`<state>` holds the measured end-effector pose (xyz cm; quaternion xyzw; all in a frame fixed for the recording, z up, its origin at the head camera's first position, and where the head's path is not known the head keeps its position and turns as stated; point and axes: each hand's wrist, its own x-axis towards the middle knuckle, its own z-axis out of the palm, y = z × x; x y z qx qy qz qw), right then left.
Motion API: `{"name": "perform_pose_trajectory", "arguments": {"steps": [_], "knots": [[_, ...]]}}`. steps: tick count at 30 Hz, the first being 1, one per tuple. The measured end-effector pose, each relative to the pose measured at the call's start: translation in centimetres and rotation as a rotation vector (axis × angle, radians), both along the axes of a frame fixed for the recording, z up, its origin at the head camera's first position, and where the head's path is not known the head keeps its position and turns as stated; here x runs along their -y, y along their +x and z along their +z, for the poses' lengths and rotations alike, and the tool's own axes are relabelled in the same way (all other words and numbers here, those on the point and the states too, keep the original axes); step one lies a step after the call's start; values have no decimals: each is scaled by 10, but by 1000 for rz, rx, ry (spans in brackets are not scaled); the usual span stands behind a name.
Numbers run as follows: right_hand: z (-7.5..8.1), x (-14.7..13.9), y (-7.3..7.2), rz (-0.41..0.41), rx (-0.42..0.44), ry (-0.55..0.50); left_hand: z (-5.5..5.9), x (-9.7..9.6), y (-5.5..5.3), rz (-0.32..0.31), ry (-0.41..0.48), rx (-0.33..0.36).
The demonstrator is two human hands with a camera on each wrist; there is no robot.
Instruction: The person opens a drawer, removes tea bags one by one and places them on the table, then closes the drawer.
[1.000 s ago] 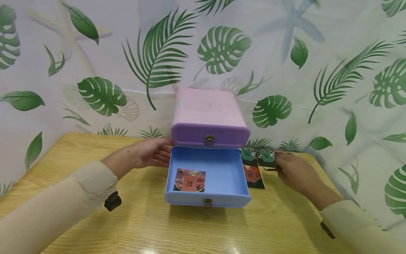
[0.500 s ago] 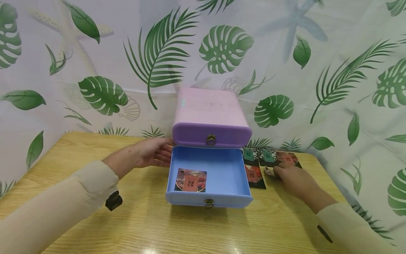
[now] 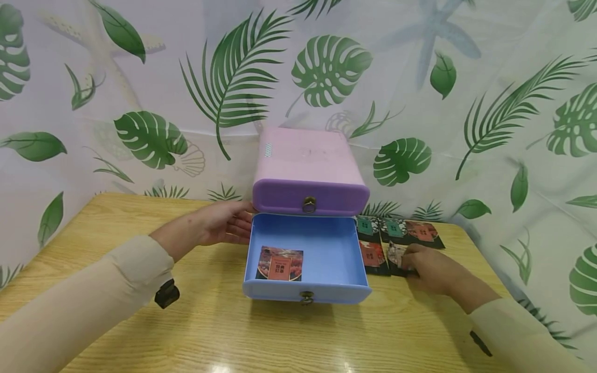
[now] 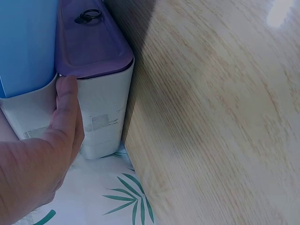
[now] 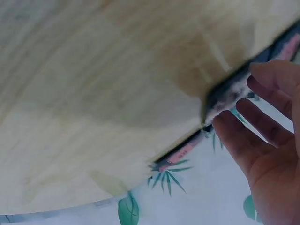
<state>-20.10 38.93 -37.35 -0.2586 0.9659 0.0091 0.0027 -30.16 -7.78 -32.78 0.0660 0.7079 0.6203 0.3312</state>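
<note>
A blue drawer (image 3: 305, 292) stands pulled out under a pink drawer box (image 3: 308, 155) with a purple front (image 3: 336, 199). Inside lies one red tea sachet (image 3: 281, 265). My left hand (image 3: 224, 225) rests on the left side of the boxes, its fingers (image 4: 68, 108) extended along the wall where upper and lower box meet. To the right, my right hand (image 3: 434, 269) is over a pale-patterned dark sachet (image 3: 395, 255), covering its right part. In the right wrist view, the slightly bent fingertips (image 5: 225, 119) and thumb are spread apart at that sachet's surface.
Behind it lie two green-labelled sachets (image 3: 366, 226) and a red-labelled one (image 3: 423, 232). Another red sachet (image 3: 371, 255) sits against the drawer's right side. The wooden table (image 3: 210, 331) ends at a leaf-patterned cloth (image 3: 140, 77) at the back.
My right hand has moved toward the table's front, uncovering the back right sachet. The pale-patterned sachet, edge-on before, now lies flat in front of the back row. The left hand stays put.
</note>
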Motion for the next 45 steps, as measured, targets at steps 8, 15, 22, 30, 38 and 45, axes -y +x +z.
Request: {"name": "perform_pose_trajectory", "arguments": {"steps": [8, 15, 22, 30, 38, 45], "knots": [[29, 15, -3, -64, -187, -64, 0, 0, 1, 2, -1, 3], [57, 50, 5, 10, -451, -179, 2, 0, 0, -3, -7, 6], [74, 98, 16, 181, -559, -232, 3, 0, 1, -3, -2, 3], [81, 143, 19, 403, -425, -269, 2, 0, 1, 4, -3, 13], [76, 173, 3, 400, -212, -110, 2, 1, 2, 17, -4, 15], [71, 185, -13, 421, -199, 2, 2, 0, 1, 7, -3, 11]]}}
